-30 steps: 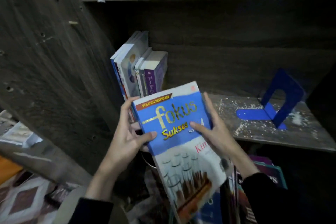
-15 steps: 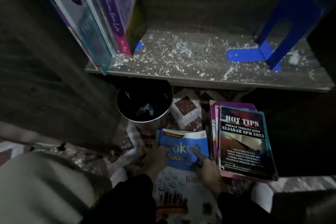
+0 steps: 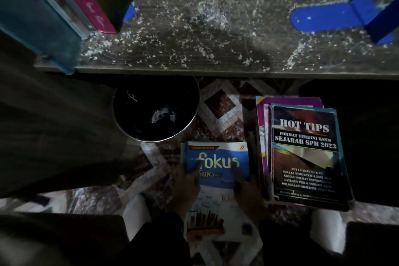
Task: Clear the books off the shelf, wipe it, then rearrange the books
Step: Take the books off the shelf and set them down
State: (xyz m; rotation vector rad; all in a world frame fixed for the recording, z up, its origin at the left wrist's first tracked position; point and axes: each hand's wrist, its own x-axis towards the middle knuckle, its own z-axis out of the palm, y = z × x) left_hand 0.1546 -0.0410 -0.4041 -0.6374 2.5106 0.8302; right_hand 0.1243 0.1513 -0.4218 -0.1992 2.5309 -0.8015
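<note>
The blue and white "fokus" book [image 3: 218, 162] lies flat on the patterned floor below the shelf. My left hand [image 3: 185, 181] holds its left edge with the thumb on the cover. My right hand [image 3: 246, 192] holds its right edge, a finger stretched over the cover. To the right lies a stack of books [image 3: 302, 153] with "HOT TIPS" on top. The wooden shelf board [image 3: 216, 34] is strewn with white dust and flecks. At its left end several books [image 3: 38, 13] still lean, the rightmost one purple and pink [image 3: 86, 4].
A blue metal bookend [image 3: 328, 17] stands at the right end of the shelf. A round black bin [image 3: 155, 108] sits on the floor under the shelf's front edge, just beyond the fokus book. The shelf's dark side panel [image 3: 54, 125] rises at the left.
My two hands have carried the fokus book down from in front of the shelf to the floor, left of the stack. My head has tilted down and closer.
</note>
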